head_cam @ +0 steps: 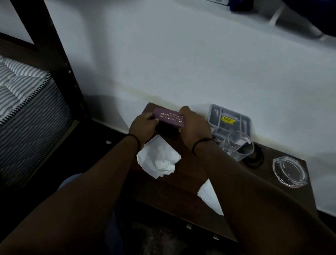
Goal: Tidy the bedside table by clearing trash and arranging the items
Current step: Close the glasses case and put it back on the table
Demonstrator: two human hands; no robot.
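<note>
I see the box (168, 118) between my left hand (142, 128) and right hand (194, 127); tissue (158, 159) nearer me, glass (237, 145) and ashtray (289, 171) to the right, on the table (179, 191).

We log lettering on the purple box (169, 118) partly covered by the right hand (193, 127); one tissue (211, 196) half hidden under the forearm.

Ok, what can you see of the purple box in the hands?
The purple box is a small oblong case with pale lettering on its lid, too blurred to read. It looks closed. The left hand and right hand grip its ends over the far left corner of the bedside table, near the wall.
</note>
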